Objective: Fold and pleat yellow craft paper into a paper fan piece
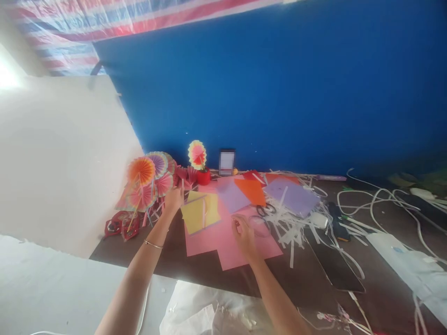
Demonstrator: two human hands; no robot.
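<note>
My left hand (173,198) reaches to the far left of the table, closed round a thin white stick beside a cluster of colourful paper fans (148,179). My right hand (244,235) rests on a pink paper sheet (216,239), fingers curled next to a clear tape roll (259,225); what it holds, if anything, I cannot make out. A yellow sheet (199,212) lies between the hands. Lilac (231,196), orange (252,190) and purple sheets (293,196) lie beyond. Scissors (265,209) lie just past the tape roll.
White paper strips (291,225) litter the table's middle right. A paper fan in a red pot (200,163) and a small dark device (226,161) stand against the blue wall. White cables (380,200), a black tablet (335,265) and plastic bags (408,263) lie at right.
</note>
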